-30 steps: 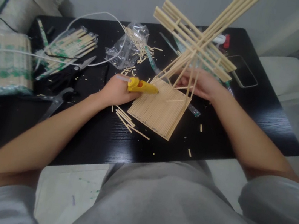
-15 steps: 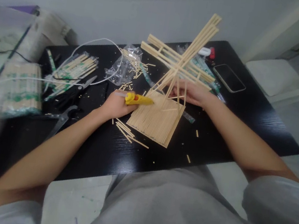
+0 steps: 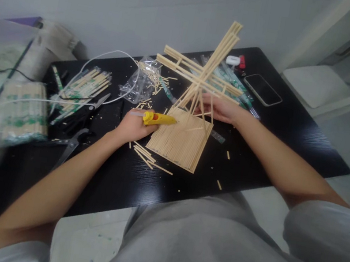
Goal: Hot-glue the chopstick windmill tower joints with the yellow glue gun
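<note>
A yellow hot glue gun (image 3: 158,119) is gripped in my left hand (image 3: 133,126), fingers wrapped round its handle. Its nozzle points right, over the flat base (image 3: 178,142) of side-by-side wooden sticks. On that base stands a windmill model (image 3: 200,79) built of sticks, with long crossed blades above slanted legs. My right hand (image 3: 219,108) reaches behind the legs and is closed at them; its fingertips are partly hidden by the sticks. Whether the nozzle touches the base I cannot tell.
Cut sticks (image 3: 144,155) lie before the base. Leftward are scissors (image 3: 99,102), pliers-like cutters (image 3: 74,143), bundled sticks (image 3: 25,112) and a white cord (image 3: 89,61). A plastic bag (image 3: 139,80) lies behind; a phone (image 3: 262,89) and a white case (image 3: 233,60) are at the back right.
The whole view has shifted slightly, so the model and table appear a little further left. Both hands keep their holds, and the glue gun stays over the base.
</note>
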{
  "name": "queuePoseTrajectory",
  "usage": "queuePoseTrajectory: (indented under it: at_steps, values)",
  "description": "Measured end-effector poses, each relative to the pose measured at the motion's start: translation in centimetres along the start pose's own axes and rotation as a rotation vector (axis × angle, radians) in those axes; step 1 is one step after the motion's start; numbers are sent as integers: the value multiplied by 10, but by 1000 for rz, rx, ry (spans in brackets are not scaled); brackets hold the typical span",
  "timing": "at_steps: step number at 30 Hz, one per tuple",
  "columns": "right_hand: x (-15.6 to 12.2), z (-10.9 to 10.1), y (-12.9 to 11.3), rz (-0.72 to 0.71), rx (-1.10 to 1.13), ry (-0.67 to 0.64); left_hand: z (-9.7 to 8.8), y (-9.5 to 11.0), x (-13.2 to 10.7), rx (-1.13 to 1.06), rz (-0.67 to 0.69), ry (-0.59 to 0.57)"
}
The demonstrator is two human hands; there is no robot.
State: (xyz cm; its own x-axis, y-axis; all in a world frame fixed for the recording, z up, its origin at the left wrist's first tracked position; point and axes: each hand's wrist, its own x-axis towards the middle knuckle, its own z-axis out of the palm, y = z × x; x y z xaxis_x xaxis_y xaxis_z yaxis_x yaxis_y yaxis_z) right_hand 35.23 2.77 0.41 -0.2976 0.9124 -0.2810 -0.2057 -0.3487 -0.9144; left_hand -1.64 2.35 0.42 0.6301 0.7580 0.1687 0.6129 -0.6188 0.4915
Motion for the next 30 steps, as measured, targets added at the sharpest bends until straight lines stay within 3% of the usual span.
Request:
queuePoseTrajectory:
  at_steps: [30]
  values:
    - [-9,11,-7,23,-79,101,5,-2,-1,3,-18,22]
